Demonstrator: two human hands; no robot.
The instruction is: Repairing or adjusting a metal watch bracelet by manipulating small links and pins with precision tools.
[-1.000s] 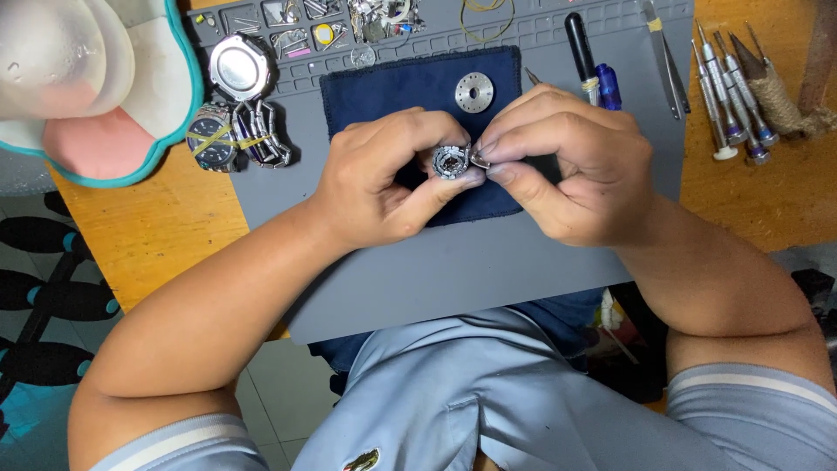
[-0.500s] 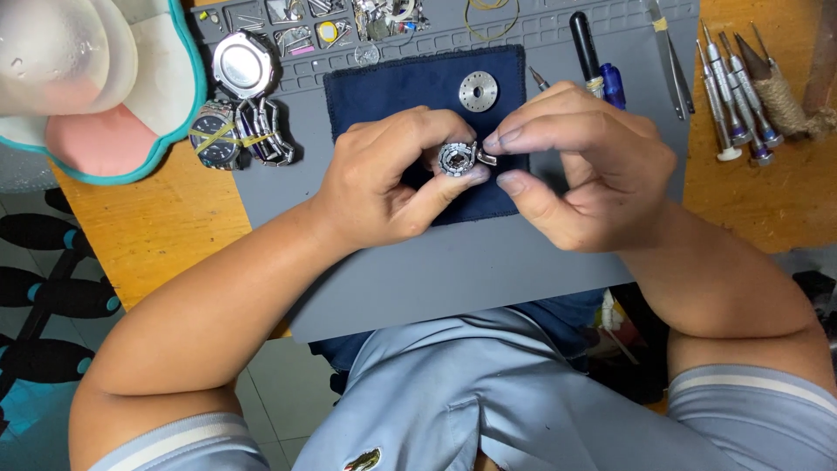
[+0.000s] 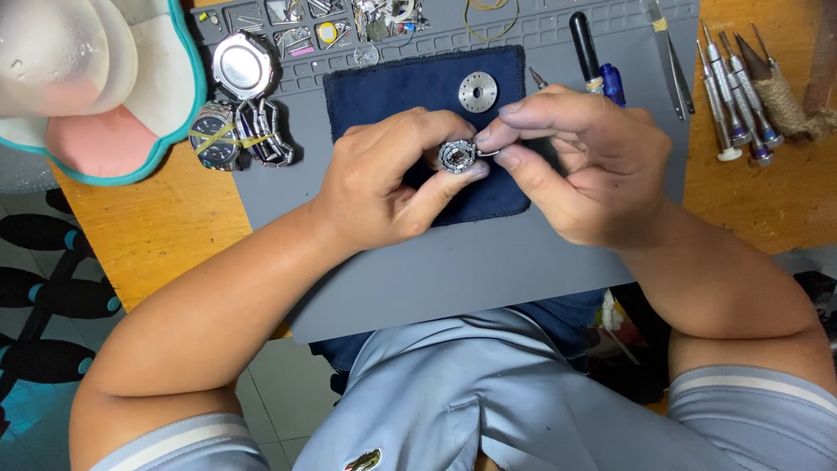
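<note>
My left hand [image 3: 392,179] pinches a small round metal watch movement [image 3: 457,156] between thumb and fingers, above a dark blue cloth [image 3: 410,92]. My right hand [image 3: 580,161] holds a thin metal tool [image 3: 488,153], likely tweezers, with its tip touching the movement's right edge. Both hands hover close together over the cloth, which lies on a grey work mat [image 3: 453,262]. A round silver disc with holes [image 3: 478,92] rests on the cloth just beyond my fingers.
A wristwatch with metal bracelet [image 3: 235,135] and a round case back [image 3: 244,65] lie at the mat's left. Small parts fill the mat's top trays [image 3: 349,22]. Screwdrivers [image 3: 732,87] and a black-handled tool [image 3: 582,39] lie right. A white and teal object [image 3: 96,78] sits top left.
Both hands with the movement have shifted slightly up the cloth; the right fingers have closed in tighter around the tool at the movement's edge.
</note>
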